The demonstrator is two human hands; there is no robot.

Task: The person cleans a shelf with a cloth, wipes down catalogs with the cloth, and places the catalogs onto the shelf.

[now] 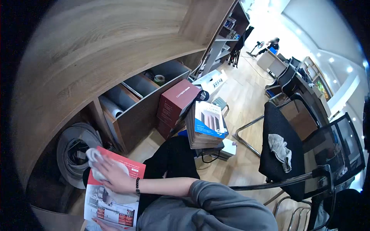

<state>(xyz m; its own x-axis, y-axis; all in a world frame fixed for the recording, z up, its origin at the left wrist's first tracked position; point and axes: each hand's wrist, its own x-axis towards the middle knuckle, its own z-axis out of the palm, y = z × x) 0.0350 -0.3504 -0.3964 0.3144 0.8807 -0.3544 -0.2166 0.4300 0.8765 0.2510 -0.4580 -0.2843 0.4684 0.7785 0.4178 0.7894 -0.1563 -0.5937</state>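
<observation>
A sleeve [227, 202]; right grip [111, 175] clutches cloth [93, 156] at brochure's [115, 206] upper-left corner; left grip [105, 225] meets bottom edge, closure unclear.

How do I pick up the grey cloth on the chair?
Pinch the crumpled folds in the middle of the grey cloth. Come from above, on the picture's left: the seat looks open there, while the mesh chair back stands to the right. The loose folds should bunch easily.

A grey shirt [169, 215] is worn, its short sleeve [227, 204] creased in folds. A bracelet [137, 185] of round black beads is worn on one wrist [132, 184], and black trousers [169, 154] are worn below.
</observation>
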